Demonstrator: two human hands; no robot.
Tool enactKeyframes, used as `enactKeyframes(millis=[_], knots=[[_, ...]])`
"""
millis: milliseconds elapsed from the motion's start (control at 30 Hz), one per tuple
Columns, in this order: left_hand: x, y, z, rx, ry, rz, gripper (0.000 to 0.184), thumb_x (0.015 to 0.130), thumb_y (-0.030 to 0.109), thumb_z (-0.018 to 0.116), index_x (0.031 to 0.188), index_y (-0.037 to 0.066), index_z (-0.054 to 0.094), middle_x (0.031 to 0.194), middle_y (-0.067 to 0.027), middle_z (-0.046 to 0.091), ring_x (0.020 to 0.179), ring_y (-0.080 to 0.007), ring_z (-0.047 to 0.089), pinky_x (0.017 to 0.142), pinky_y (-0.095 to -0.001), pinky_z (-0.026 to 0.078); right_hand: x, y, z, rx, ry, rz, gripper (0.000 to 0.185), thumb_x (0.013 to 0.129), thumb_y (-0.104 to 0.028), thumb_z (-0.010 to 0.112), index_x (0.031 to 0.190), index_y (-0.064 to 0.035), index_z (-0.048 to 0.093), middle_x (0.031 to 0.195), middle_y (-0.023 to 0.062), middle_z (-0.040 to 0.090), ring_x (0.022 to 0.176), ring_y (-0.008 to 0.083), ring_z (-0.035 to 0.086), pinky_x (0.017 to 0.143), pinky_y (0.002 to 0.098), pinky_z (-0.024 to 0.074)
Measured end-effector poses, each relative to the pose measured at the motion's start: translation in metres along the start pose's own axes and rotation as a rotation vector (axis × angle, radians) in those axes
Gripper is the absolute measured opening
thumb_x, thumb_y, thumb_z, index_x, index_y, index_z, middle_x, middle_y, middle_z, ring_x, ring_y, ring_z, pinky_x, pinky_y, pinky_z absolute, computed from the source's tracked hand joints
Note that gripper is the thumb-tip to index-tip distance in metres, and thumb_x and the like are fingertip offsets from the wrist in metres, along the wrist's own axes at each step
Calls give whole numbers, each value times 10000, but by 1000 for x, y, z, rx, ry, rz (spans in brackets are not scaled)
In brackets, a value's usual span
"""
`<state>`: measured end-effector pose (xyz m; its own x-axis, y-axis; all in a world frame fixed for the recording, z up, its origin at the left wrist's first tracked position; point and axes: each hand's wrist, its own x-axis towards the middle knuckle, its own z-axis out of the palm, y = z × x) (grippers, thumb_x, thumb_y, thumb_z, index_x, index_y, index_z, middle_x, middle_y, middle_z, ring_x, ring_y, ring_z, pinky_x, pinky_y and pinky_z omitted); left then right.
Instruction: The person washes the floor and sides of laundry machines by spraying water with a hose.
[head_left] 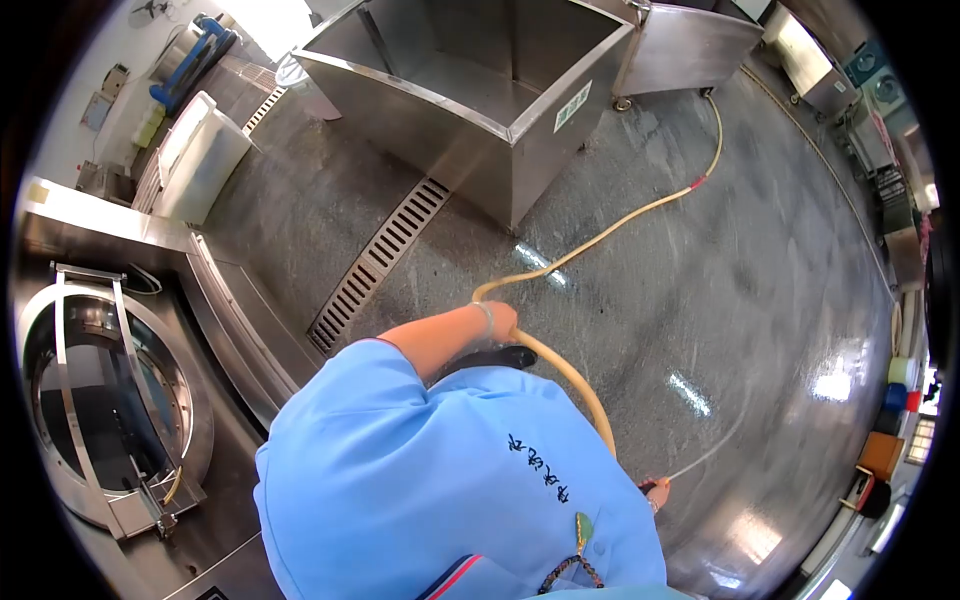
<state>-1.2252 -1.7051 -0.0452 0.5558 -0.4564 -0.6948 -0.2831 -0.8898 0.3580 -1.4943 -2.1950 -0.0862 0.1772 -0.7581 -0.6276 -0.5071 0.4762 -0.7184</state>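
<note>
A yellow hose (pixel 585 395) runs across the wet grey floor and up to my body. My left hand (pixel 500 320), with a band at its wrist, is closed around the hose in front of me. Farther right, my right hand (pixel 657 493) is partly hidden by my blue shirt (pixel 460 470). It is closed on the hose's outlet end, where a dark and reddish bit shows. A thin stream of water (pixel 710 452) leaves there and arcs toward the floor. Below my left hand a black shoe (pixel 500 358) shows.
A large open stainless steel tank (pixel 430 125) stands ahead, with a slotted floor drain (pixel 375 265) beside it. At left is a machine with a round glass door (pixel 110 390). A wheeled steel cart (pixel 690 50) is behind the tank. Bins (pixel 880 455) line the right wall.
</note>
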Motion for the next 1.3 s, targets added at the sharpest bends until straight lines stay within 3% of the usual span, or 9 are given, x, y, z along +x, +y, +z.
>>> enactKeyframes(millis=[200,367,700,733,767,800,933,1067,1300], knots=[[3,-9,7,-60,-54,15,288,705,330,608,853,88,653,854,-124,627,827,-284,595,734,-375,463,-12,-2,20,-271,-224,147,219,843,-293,472,933,-94,465,561,62,462,436,163,445,378,315,387],[4,-20,2,24,-33,85,258,710,319,589,817,94,655,803,-124,629,786,-299,598,720,-385,469,-42,-10,78,-427,-572,251,366,805,-328,533,1078,-94,468,559,74,498,408,177,463,366,310,396],[-7,-29,-61,52,76,126,239,737,308,565,781,89,651,756,-108,628,742,-292,595,699,-385,462,-9,-19,173,-566,-958,483,316,799,-326,491,726,-19,508,568,105,504,445,180,469,385,282,373],[-4,-32,-64,15,89,103,252,739,319,558,789,90,652,763,-105,626,757,-280,591,720,-380,456,-87,-52,174,-535,-981,533,330,790,-336,499,696,-19,505,562,101,503,440,180,467,381,284,370],[0,-33,-64,-10,80,99,266,740,329,551,797,91,653,770,-101,624,772,-268,587,742,-375,450,-162,-103,180,-649,-754,117,331,778,-350,516,642,-48,515,511,73,494,412,175,464,381,282,370],[-18,-19,-79,20,66,48,271,746,337,538,798,97,653,768,-104,624,763,-263,590,729,-382,451,-38,-35,168,-439,-794,99,357,797,-377,484,617,-70,506,463,54,470,391,170,463,380,278,372],[6,-47,-45,75,138,80,321,741,397,551,778,95,654,734,-131,622,704,-302,595,663,-402,463,-62,-69,151,-291,-668,-212,233,863,-257,388,889,-48,487,502,74,474,366,176,449,335,298,370],[6,-63,-33,86,101,125,343,746,401,549,776,72,642,762,-161,613,744,-329,581,694,-407,453,-59,-42,124,74,-300,-86,230,818,-203,521,999,-65,497,535,66,490,380,162,470,335,295,377],[34,-19,-69,118,-44,90,310,744,346,566,800,49,636,781,-168,610,765,-329,578,725,-393,447,-67,-12,84,282,-33,-7,208,822,-183,515,995,-69,517,558,65,501,402,157,479,365,292,395]])
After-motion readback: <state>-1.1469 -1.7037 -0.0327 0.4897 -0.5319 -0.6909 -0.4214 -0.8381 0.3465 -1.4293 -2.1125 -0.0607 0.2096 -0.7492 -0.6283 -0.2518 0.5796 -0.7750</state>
